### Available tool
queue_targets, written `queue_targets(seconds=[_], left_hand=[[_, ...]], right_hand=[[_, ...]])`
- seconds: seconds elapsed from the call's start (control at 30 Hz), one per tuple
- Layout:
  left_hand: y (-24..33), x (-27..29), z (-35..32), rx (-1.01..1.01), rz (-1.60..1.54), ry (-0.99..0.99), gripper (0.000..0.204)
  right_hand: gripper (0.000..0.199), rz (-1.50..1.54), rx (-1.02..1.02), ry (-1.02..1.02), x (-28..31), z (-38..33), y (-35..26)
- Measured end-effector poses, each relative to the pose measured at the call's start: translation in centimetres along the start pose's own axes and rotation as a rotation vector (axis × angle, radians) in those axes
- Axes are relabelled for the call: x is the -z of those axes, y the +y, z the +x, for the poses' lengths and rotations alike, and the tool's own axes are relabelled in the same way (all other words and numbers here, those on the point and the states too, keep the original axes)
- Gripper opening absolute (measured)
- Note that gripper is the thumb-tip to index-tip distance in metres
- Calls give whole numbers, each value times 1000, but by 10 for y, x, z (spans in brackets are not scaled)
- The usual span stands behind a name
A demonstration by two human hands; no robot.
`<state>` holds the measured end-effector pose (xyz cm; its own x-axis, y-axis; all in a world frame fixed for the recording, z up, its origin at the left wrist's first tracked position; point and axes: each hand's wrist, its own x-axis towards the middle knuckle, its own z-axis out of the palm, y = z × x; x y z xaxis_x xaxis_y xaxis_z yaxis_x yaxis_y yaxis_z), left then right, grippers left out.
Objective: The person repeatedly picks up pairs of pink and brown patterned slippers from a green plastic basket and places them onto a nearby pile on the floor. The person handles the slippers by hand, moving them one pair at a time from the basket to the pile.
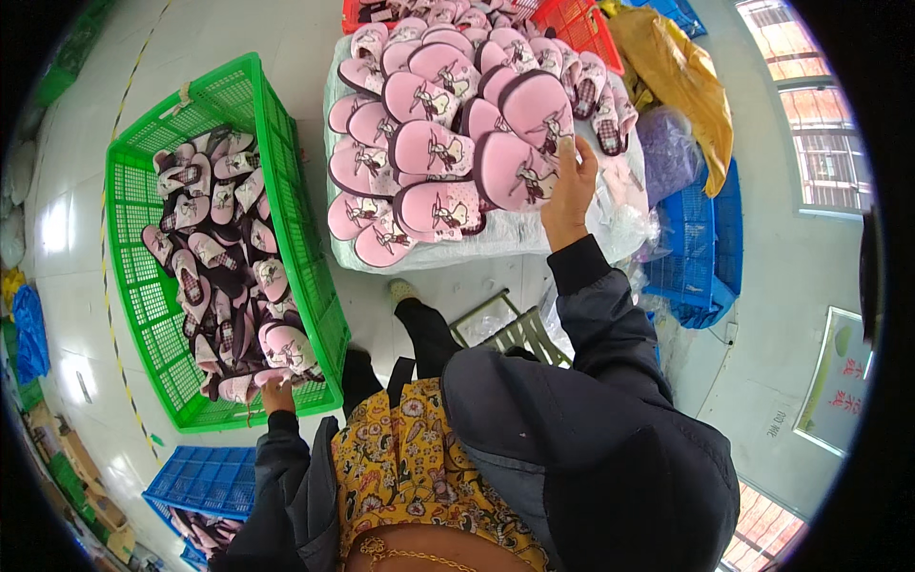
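Note:
My left hand (277, 394) reaches into the green crate (157, 315) at its near right corner, fingers closed on a pink slipper (286, 348) that lies on the heap of pink and dark checked slippers (214, 248). My right hand (570, 181) is stretched up to a pile of pink slippers (438, 143) with a cartoon print, lying on a white plastic-covered table (505, 238). Its fingers grip the edge of one dark-rimmed pink slipper (538, 110) at the pile's right side.
A red crate (581, 24) stands behind the pile. To the right are a yellow bag (677, 76), a purple bag (667, 148) and a blue crate (691, 248). A second blue crate (205, 477) with slippers sits at lower left. A grey frame (505, 329) stands by my legs.

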<state>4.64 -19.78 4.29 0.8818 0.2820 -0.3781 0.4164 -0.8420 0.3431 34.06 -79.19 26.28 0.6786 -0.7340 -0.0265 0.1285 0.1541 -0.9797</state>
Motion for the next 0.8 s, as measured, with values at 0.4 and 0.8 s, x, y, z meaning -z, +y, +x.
queue_targets(seconds=[0.4,0.8], left_hand=[[49,16,-8,-32,40,-154,20],[32,-2,-15,-54,-40,-194,22]], right_hand=[[30,-224,-175,63,103,16,194],[43,-609,4,255,118,-15,149]])
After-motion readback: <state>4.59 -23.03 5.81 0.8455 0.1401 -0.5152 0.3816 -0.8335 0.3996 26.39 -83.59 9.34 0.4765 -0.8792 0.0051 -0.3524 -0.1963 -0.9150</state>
